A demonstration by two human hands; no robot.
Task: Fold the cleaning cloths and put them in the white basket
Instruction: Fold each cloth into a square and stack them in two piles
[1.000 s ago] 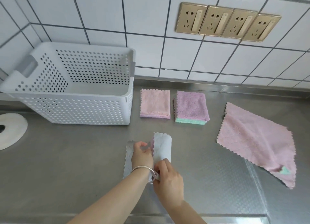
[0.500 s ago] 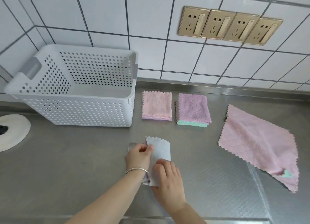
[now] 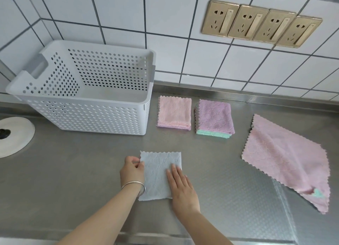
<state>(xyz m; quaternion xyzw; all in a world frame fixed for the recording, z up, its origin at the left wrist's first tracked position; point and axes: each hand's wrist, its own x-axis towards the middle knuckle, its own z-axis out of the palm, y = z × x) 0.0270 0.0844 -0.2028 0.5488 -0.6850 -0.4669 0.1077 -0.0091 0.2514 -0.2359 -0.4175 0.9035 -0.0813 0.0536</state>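
Note:
A pale blue cloth [image 3: 157, 173] lies folded into a square on the steel counter. My left hand [image 3: 132, 171] pinches its left edge near the top corner. My right hand [image 3: 180, 186] lies flat on the cloth's right side, fingers straight. The white perforated basket [image 3: 88, 120] stands at the back left, with nothing visible inside. To its right lie a folded pink cloth [image 3: 174, 112] and a folded purple cloth [image 3: 214, 116] stacked on a green one [image 3: 212, 134]. An unfolded pink cloth [image 3: 286, 160] is spread at the right.
A white round object [image 3: 14, 134] sits at the left edge of the steel counter [image 3: 73, 171]. The tiled wall behind carries a row of gold sockets [image 3: 260, 22]. The counter's front edge runs just below my forearms.
The blue cloth went from a narrow half-folded strip to a flat folded square. My right hand moved from pinching the lower edge to lying flat on top. My left hand shifted to the left edge.

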